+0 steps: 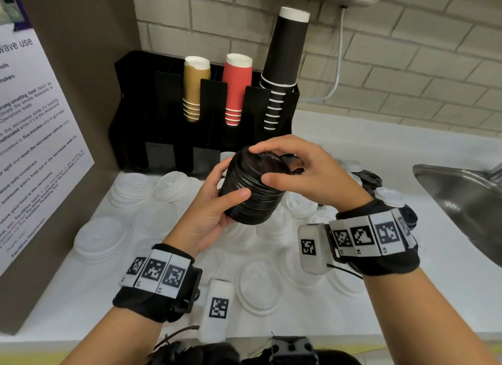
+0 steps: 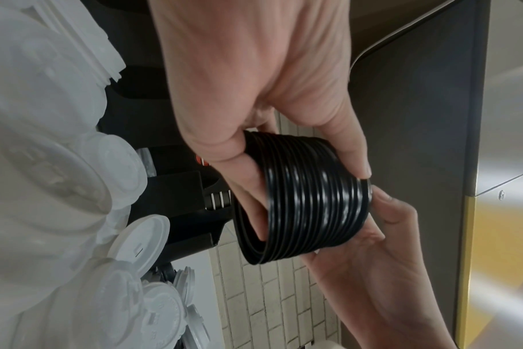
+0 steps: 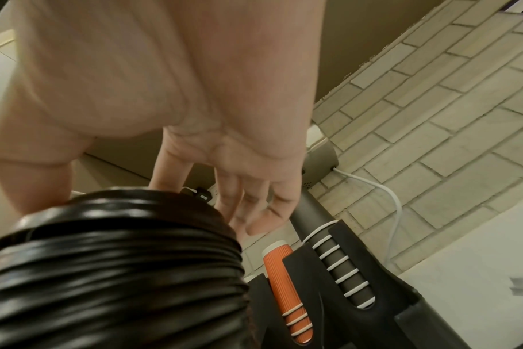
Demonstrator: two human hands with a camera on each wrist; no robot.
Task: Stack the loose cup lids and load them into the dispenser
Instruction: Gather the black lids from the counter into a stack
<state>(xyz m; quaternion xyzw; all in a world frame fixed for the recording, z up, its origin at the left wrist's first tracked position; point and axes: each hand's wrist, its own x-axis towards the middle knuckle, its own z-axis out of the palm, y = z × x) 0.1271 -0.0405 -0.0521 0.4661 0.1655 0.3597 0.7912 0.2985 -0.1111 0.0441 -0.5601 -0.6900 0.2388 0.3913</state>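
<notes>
1. Stack of black lids (image 1: pixel 251 186) is held above the worktop (image 1: pixel 407 269), long axis tilted; we find the dispenser (image 1: pixel 163 114) just behind.
2. Left hand (image 1: pixel 214 209) wraps its side; right hand (image 1: pixel 304 171) pinches the top, nearer the dispenser.
3. Count: one black stack, three cup columns, over ten loose white lids (image 1: pixel 130 188).

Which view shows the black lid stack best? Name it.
Head view: the whole black lid stack shows, gripped by left hand and right hand. Left wrist shows its ribbed side; right wrist only a blurred closeup.
</notes>
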